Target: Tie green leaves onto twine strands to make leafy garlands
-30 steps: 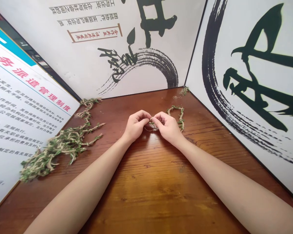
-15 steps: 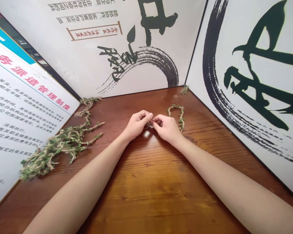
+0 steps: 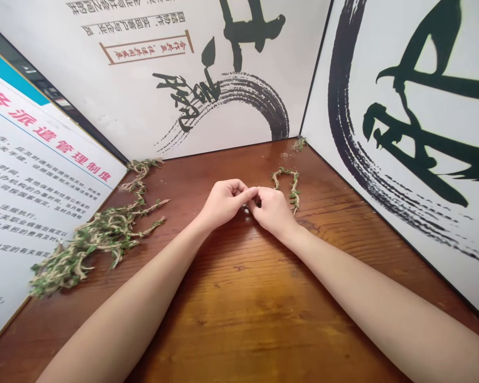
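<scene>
My left hand [image 3: 223,203] and my right hand [image 3: 272,210] meet fingertip to fingertip over the middle of a brown wooden table [image 3: 239,298]. Both are curled in a pinch on one end of a thin strand of twine with small green leaves [image 3: 291,186]. The strand runs out from behind my right hand and loops away toward the far right corner. The part between my fingers is mostly hidden.
A heap of the same leafy twine [image 3: 99,234] lies along the table's left side. A few green scraps [image 3: 299,142] sit in the far right corner. Printed boards [image 3: 403,133] stand upright round the table's left, back and right edges.
My two hands have drawn closer together until the fingertips touch, and the bit of strand seen between them earlier is now covered. The view has shifted slightly.
</scene>
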Demonstrator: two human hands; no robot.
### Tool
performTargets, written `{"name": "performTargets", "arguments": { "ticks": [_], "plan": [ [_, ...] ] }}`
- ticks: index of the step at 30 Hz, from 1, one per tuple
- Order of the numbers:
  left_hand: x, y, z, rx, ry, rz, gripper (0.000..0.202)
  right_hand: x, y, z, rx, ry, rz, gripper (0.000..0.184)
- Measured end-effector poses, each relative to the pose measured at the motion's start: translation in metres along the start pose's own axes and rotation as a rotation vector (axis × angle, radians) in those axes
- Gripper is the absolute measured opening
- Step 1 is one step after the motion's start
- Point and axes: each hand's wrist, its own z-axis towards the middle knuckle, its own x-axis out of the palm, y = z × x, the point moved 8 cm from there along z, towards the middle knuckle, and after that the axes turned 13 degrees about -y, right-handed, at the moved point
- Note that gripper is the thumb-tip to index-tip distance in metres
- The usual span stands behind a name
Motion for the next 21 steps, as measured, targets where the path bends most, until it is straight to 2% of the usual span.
{"name": "performTargets", "arguments": {
  "ticks": [3,7,10,13,16,18,21],
  "plan": [
    [-0.004,-0.004,0.001,0.019,-0.013,0.091,0.042,0.001,0.000,0.000,0.012,0.015,-0.011,0.013],
    [-0.016,-0.017,0.002,0.131,-0.088,0.276,0.033,-0.001,0.001,0.000,0.029,-0.005,0.025,0.012],
    [-0.021,-0.025,0.005,0.190,-0.051,0.406,0.027,-0.002,0.002,0.001,0.044,-0.003,0.025,0.011],
    [-0.025,-0.029,0.007,0.285,-0.022,0.667,0.021,-0.003,0.004,0.001,0.034,0.004,0.003,0.011],
    [-0.024,-0.030,0.005,0.435,-0.038,0.925,0.024,-0.002,0.005,0.000,0.003,0.000,-0.025,0.011],
    [-0.021,-0.031,-0.001,0.560,-0.087,0.923,0.027,-0.002,0.004,0.000,-0.005,-0.010,-0.034,0.011],
    [-0.020,-0.027,-0.012,0.692,-0.223,0.775,0.031,-0.004,0.005,0.000,-0.009,-0.034,-0.010,0.005]
  ]
}}
